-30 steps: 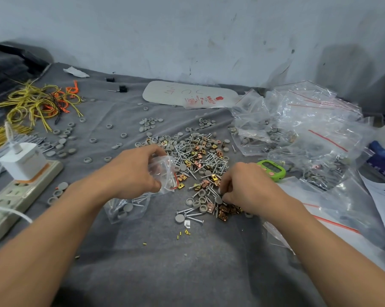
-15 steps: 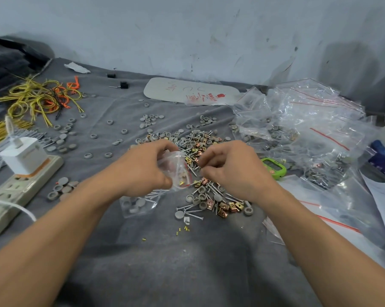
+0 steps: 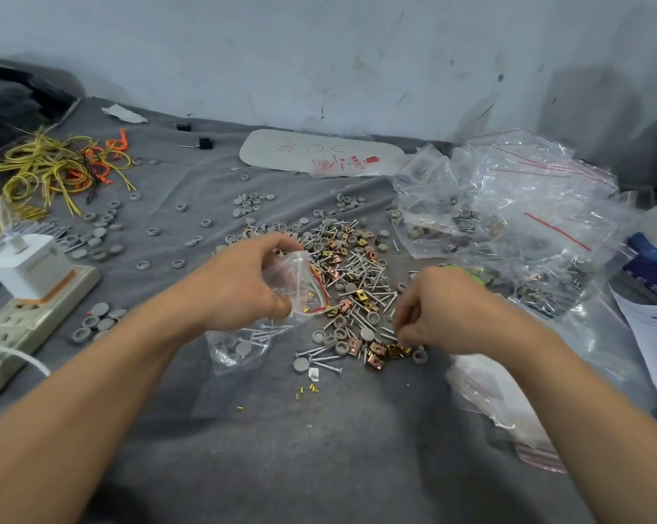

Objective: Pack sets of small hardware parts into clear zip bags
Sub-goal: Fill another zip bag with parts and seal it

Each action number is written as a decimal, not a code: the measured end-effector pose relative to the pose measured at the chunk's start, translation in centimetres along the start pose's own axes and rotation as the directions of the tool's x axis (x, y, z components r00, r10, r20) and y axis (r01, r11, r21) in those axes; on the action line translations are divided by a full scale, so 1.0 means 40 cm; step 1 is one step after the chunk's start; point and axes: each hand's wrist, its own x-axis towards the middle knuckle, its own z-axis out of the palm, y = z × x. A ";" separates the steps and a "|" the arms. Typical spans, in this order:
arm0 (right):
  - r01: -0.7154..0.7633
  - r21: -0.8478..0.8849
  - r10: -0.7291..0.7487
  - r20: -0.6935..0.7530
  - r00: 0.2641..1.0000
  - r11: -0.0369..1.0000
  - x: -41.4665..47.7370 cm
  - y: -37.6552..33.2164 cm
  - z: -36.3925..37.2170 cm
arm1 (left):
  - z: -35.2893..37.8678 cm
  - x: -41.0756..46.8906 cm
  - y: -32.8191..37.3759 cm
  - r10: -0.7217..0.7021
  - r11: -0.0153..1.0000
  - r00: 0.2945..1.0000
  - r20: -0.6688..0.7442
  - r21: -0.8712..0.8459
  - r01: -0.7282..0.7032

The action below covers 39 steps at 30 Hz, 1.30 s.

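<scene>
Grey cloth covers the table (image 3: 319, 467) below a scuffed wall. Near centre, the left hand (image 3: 240, 285) grips an open zip bag (image 3: 240, 347) that already holds screws and grey caps. The right hand (image 3: 444, 315) curls into the brass clips (image 3: 379, 351) at the near edge of the loose pile (image 3: 357, 266); whether it has one, I cannot tell. Filled bags (image 3: 508, 206) heap far right, and plenty of hardware remains unpacked.

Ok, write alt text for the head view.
A person's left hand holds a clear zip bag open while the right hand picks at brass clips in a pile of screws and grey caps on grey cloth. Filled bags lie at right.
</scene>
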 end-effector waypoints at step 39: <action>-0.079 -0.012 0.078 -0.068 0.995 0.997 0.006 0.066 0.051 | -0.009 -0.015 0.026 -0.054 0.981 0.998 -0.033 0.186 0.059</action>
